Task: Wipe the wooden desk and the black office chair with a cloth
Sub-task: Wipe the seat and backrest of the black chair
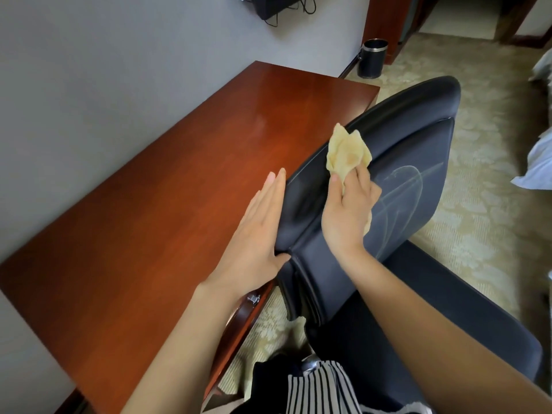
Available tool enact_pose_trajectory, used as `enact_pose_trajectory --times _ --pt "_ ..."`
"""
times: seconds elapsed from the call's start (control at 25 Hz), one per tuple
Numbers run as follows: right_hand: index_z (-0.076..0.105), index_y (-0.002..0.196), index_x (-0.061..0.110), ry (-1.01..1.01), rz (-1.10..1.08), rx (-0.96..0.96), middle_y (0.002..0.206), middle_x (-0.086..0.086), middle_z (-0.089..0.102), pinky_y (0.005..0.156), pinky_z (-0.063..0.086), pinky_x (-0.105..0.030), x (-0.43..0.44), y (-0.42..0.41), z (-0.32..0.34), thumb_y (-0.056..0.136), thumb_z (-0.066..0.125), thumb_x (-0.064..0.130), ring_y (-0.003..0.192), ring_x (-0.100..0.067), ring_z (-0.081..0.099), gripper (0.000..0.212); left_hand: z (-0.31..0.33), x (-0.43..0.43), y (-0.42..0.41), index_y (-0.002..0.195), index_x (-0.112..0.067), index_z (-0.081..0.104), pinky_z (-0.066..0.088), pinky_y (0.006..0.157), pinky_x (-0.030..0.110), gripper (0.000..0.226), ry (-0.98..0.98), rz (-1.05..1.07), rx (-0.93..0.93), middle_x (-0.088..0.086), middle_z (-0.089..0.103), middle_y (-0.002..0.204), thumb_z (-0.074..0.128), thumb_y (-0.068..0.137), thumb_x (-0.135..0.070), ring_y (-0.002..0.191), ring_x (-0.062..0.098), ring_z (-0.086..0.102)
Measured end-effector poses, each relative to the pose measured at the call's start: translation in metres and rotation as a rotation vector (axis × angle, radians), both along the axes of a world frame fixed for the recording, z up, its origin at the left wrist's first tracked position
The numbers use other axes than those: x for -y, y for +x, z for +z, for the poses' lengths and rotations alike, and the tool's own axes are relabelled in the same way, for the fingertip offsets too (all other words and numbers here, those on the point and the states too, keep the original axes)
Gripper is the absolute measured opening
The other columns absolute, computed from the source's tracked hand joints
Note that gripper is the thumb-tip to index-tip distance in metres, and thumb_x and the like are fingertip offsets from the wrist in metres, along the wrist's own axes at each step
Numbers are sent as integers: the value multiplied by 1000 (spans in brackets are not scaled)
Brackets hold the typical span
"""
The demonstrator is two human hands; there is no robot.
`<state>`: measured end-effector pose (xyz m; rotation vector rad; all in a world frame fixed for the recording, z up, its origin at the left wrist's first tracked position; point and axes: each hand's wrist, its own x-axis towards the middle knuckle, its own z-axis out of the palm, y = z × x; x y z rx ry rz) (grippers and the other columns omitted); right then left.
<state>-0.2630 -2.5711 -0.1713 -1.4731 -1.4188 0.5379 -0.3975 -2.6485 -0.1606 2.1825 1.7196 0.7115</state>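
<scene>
From the head view I had the wooden table (167,186) running along the grey wall on my left, its top bare and glossy; the black office chair (397,162) stood pushed against the table's near edge, backrest toward me. My left hand (257,234) lay flat with fingers straight and together against the side of the backrest, thumb tucked at its seam, steadying it; my right hand (348,216) pinched the yellow cloth (348,152) between thumb and fingers, pressing it on the backrest's upper face, with pale damp streaks showing just beside it on the leather; the chair's seat (448,309) sat lower right, and a dark bin (372,58) stood well apart by the wall. I judged the cloth light, soft and limp, best held bunched in the palm so a flat fold met the surface; the chair I took for smooth, slippery upholstery on a base likely to swivel or roll, so bracing it at the backrest's edge seemed the sensible hold.
</scene>
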Motion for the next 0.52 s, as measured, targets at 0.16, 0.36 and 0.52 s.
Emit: enact_pose_trajectory --times 0.16,0.36,0.52 --pt "68 93 4 268 233 213 125 -3 59 89 37 -39 34 -7 -12 95 41 13 108 -27 38 28 5 2 -2 137 -50 -25 9 117 19 128 -36 -15 153 -11 -1 160 79 74 -10 144 -1 -1" --pt "73 93 11 431 437 386 132 0 55 88 44 -52 50 6 -48 89 47 14 114 -25 36 27 12 4 -1 146 -28 -24 -14 115 25 132 0 15 -178 -2 -1 160 84 70 -22 146 6 -8" --pt "72 103 15 385 437 467 131 -1 56 80 49 -51 44 43 -82 79 54 -3 107 -26 39 34 26 -11 14 153 -16 0 -5 114 56 119 116 -22 -557 14 0 160 78 68 -49 147 26 -6"
